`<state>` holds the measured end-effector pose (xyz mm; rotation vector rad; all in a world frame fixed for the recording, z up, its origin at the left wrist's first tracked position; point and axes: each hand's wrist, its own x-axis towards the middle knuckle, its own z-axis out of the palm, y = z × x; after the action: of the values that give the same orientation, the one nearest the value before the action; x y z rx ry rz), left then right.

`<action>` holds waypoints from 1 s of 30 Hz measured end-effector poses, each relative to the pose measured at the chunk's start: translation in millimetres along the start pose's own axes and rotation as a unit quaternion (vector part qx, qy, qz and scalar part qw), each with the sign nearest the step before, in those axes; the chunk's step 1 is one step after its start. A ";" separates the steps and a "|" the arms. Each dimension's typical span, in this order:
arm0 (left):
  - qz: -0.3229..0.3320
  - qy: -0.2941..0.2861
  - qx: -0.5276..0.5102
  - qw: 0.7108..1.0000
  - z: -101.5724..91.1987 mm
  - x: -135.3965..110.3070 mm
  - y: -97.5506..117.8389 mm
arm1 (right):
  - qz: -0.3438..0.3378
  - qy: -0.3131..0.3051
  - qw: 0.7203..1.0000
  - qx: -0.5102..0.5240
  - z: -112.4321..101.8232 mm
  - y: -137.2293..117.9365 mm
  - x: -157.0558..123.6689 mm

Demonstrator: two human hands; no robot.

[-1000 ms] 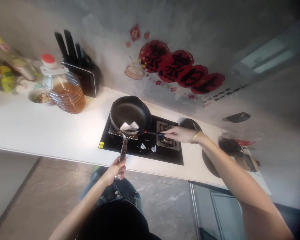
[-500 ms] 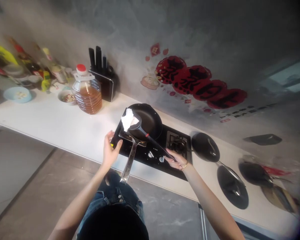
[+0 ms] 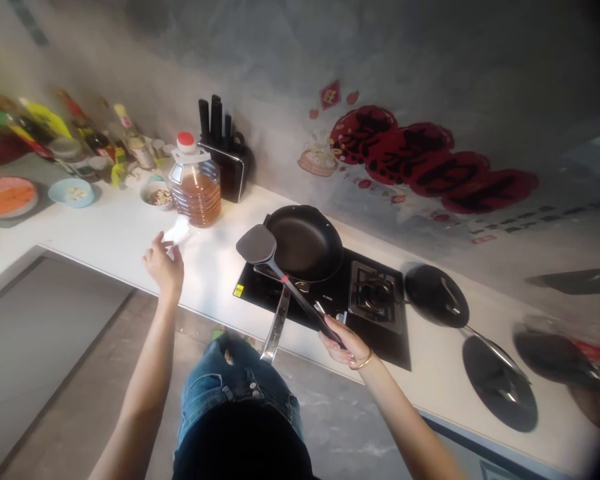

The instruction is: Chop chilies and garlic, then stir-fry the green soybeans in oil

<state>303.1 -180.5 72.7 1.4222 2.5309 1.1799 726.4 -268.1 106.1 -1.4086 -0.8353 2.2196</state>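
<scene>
My right hand (image 3: 344,341) is wrapped round the dark handle of a spatula (image 3: 256,245), a broad grey turner with a red band. Its head hangs tilted over the left rim of a black frying pan (image 3: 305,241). The pan sits on the left side of a black gas hob (image 3: 325,300), its metal handle pointing toward me. Over the counter to the left, my left hand (image 3: 164,267) has curled fingers at the lower edge of a crumpled white tissue (image 3: 179,229). The tissue is blurred, and the exact grip is partly hidden.
Behind the tissue stands a big oil jug (image 3: 195,197), beside a knife block (image 3: 225,167). Bowls (image 3: 73,193) of food and several bottles fill the left counter. A second pan (image 3: 436,295) and a round black lid (image 3: 500,383) lie right of the hob.
The tissue has gone from the spatula's head to the counter's left part with my left hand. My right hand keeps hold of the spatula. The view has shifted slightly left.
</scene>
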 end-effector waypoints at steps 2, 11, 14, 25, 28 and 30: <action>-0.004 -0.052 0.038 0.998 5.2 7.1 -19.8 | -0.016 -0.004 1.000 0.024 5.8 9.1 -1.7; -0.066 -0.386 -0.171 0.904 12.7 -98.7 8.9 | -0.281 0.398 0.829 -0.275 41.6 71.8 -4.2; -0.132 -0.509 -0.239 0.816 8.5 -136.4 34.4 | -0.270 0.503 0.751 -0.332 49.8 91.5 -7.9; -0.361 -0.702 -0.342 0.510 1.9 -171.9 77.6 | -0.176 0.598 0.737 -0.263 57.1 154.2 -23.9; -0.382 -0.677 -0.377 0.503 6.1 -175.9 92.5 | -0.204 0.607 0.745 -0.186 66.2 171.5 -19.7; -0.366 -0.662 -0.376 0.534 7.7 -182.2 102.6 | -0.212 0.596 0.762 -0.140 73.2 179.3 -13.2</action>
<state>487.8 -278.6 68.8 0.4103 0.9574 0.4280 665.2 -431.0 20.1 -2.0461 -0.8263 0.5553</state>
